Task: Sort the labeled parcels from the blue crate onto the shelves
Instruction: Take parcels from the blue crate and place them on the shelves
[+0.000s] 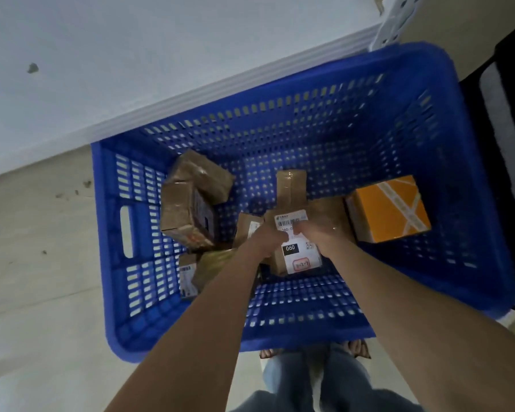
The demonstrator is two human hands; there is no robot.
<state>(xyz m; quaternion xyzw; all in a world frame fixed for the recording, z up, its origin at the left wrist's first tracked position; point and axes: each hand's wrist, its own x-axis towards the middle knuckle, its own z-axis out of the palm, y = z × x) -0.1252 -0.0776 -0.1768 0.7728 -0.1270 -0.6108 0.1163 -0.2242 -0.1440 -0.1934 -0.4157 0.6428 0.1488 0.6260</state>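
A big blue perforated crate (369,138) stands on the floor below me. Both arms reach down into it. My left hand (266,237) and my right hand (315,234) grip a brown parcel (299,258) from either side; its white label reads 060. The fingers curl over the label's upper part. Around it lie several more brown parcels, two stacked at the left (191,200), one upright behind (292,185), small ones at the front left (188,276), and an orange box (391,208) at the right.
The crate sits against a white wall with a baseboard (235,81). A white perforated shelf post (394,22) rises at the top right. Pale floor tiles (36,248) spread to the left. A dark object (506,144) stands right of the crate. My legs and feet are below.
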